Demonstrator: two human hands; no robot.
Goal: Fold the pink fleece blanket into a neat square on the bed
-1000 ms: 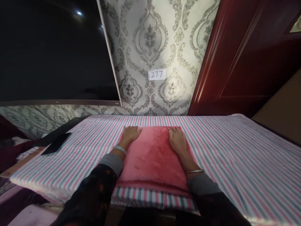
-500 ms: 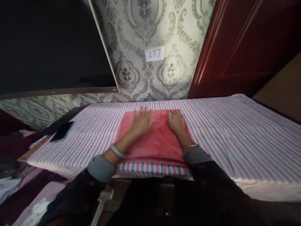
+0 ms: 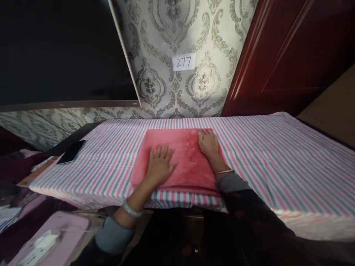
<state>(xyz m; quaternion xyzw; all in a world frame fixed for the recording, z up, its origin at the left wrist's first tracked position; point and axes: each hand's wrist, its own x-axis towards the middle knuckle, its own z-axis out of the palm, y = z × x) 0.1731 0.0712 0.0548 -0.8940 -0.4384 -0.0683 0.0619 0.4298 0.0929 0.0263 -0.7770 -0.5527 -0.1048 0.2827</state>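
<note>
A folded pink-red plush cloth (image 3: 183,170) lies flat near the front edge of the striped tablecloth (image 3: 255,159). My left hand (image 3: 160,164) rests palm down on the cloth's left half, its fingers spread. On the far right part of the same cloth lies my right hand (image 3: 208,142), palm down with the fingers stretched forward. Neither hand grasps anything. The cloth shows a layered fold along its near edge, and its pile looks darker and ruffled on the right half.
At the table's left end lies a black phone (image 3: 71,152). A large dark screen (image 3: 66,51) stands at the back left. A paper marked 277 (image 3: 183,62) is on the patterned wall. Below left, a power strip (image 3: 40,249) sits on a pink stool (image 3: 73,225).
My left hand has come back toward me and slightly left across the plush cloth, from its far edge to its left middle. My right hand stays in place.
</note>
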